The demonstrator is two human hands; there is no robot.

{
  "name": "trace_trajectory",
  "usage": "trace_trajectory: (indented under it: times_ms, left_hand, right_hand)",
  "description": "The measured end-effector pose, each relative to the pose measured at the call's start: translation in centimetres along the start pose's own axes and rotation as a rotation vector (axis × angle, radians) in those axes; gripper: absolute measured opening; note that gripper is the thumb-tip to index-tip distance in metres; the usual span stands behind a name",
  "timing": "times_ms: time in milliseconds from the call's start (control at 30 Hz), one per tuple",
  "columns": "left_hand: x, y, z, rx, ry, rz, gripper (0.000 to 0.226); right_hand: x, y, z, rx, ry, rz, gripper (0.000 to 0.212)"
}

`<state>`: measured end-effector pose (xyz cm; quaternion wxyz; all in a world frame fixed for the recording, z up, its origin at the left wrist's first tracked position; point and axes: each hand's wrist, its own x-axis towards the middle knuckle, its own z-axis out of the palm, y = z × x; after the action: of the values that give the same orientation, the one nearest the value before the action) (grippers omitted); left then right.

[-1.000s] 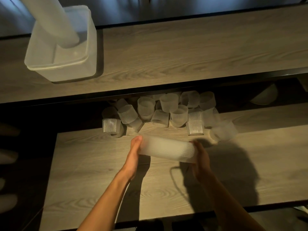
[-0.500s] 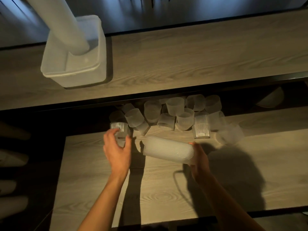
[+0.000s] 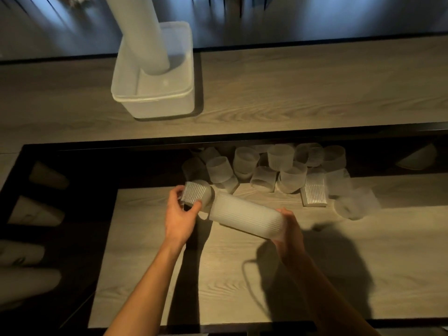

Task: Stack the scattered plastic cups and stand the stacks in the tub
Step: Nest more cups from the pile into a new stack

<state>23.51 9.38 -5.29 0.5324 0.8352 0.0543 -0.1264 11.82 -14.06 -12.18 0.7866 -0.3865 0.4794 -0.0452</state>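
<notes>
My right hand grips one end of a short stack of ribbed frosted cups, held nearly level above the lower shelf. My left hand pinches a single ribbed cup just left of the stack's free end. Several loose frosted cups lie scattered along the back of the lower shelf. On the upper shelf stands the white tub, with one tall cup stack upright inside it.
The wooden lower shelf spreads under my arms, with strong shadows on its right half. A pale bowl sits in the dark at the far right. Dim cups lie in the dark space on the left.
My left hand let go of the stack's end, moved left and took hold of a single ribbed cup. My right hand kept the stack. The view shifted, so the tub appears further right.
</notes>
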Motion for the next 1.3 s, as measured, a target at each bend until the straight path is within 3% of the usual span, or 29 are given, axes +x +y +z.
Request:
trace_trajectory:
  times_ms: [67, 133, 200, 333, 467, 533, 633, 733, 833, 967, 1100, 1233, 1300]
  left_hand:
    - [-1.0, -0.7, -0.7, -0.162, -0.048, -0.057, 0.077]
    - [-1.7, -1.6, -1.1, -0.292, -0.098, -0.133, 0.078]
    - [-2.2, -2.3, -1.4, -0.448, -0.125, -0.205, 0.070]
    - [-2.7, -2.8, -1.7, -0.616, -0.109, -0.340, 0.066]
    - [-3.3, -2.8, -1.2, -0.653, -0.158, -0.353, 0.065]
    - [-3.6, -2.6, -0.8, -0.659, -0.179, -0.352, 0.063]
    - [-3.6, -2.8, 0.0, -0.619, -0.160, -0.342, 0.071]
    - [-3.7, -2.7, 0.6, -0.674, -0.145, -0.356, 0.074]
    - [-4.1, -2.7, 1.4, -0.716, -0.113, -0.352, 0.080]
    - [-4.4, -2.9, 2.5, -0.629, -0.035, -0.344, 0.098]
    - [-4.7, -3.0, 3.6, -0.619, -0.103, -0.343, 0.117]
    - [-4.7, -3.3, 3.3, -0.676, -0.081, -0.362, 0.111]
    - [-4.6, -3.1, 3.1, -0.676, -0.037, -0.378, 0.087]
  right_hand:
    - [-0.4, 0.1, -0.3, 0.052, -0.097, -0.032, 0.067]
    - [-0.7, 0.7, -0.5, 0.099, -0.176, -0.051, 0.061]
    - [-1.2, 1.2, -0.6, 0.095, -0.192, -0.081, 0.057]
    - [-2.1, 1.8, 0.4, -0.005, -0.128, -0.096, 0.076]
    - [-2.3, 2.0, 1.0, -0.008, -0.089, -0.098, 0.028]
    - [-2.5, 2.1, 1.1, 0.020, -0.100, -0.101, 0.016]
    - [-3.0, 2.1, 1.6, 0.057, -0.097, -0.083, 0.048]
    - [-3.0, 2.2, 1.6, 0.095, -0.090, -0.092, 0.053]
    - [-2.9, 2.3, 1.3, 0.123, -0.128, -0.056, 0.073]
    - [-3.1, 2.4, 1.4, 0.117, -0.109, -0.005, 0.047]
    - [-3.7, 2.3, 1.8, 0.094, -0.077, -0.044, 0.017]
    - [-3.6, 1.7, 1.9, 0.124, -0.033, -0.076, 0.013]
    - [-3.3, 1.6, 1.9, 0.100, -0.019, -0.070, 0.010]
